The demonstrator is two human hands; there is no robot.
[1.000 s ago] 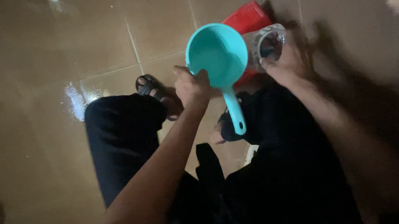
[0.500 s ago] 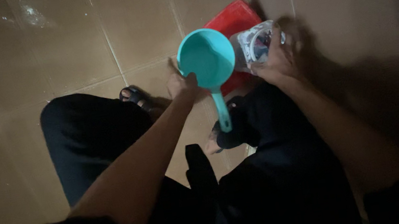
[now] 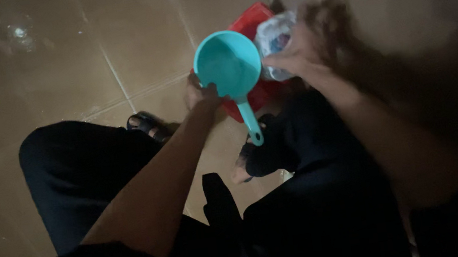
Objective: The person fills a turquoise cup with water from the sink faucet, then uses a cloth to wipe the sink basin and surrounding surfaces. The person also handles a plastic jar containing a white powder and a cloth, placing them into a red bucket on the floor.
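Note:
My left hand [image 3: 198, 93] grips the near rim of a turquoise plastic dipper [image 3: 227, 63], whose long handle points back toward me. Just to its right, my right hand [image 3: 295, 47] holds a clear, patterned container [image 3: 274, 35] tilted against the dipper's edge; it is blurred. Both are held over a red plastic basin [image 3: 259, 91] on the tiled floor.
I am crouched on a brown glossy tiled floor [image 3: 109, 38]. My knees in dark trousers [image 3: 72, 162] fill the lower view, with sandalled feet [image 3: 145, 125] below the basin. The right side is in deep shadow.
The view has shifted, so hands, dipper and basin sit higher and further left. My right hand has tipped the container closer against the dipper's rim.

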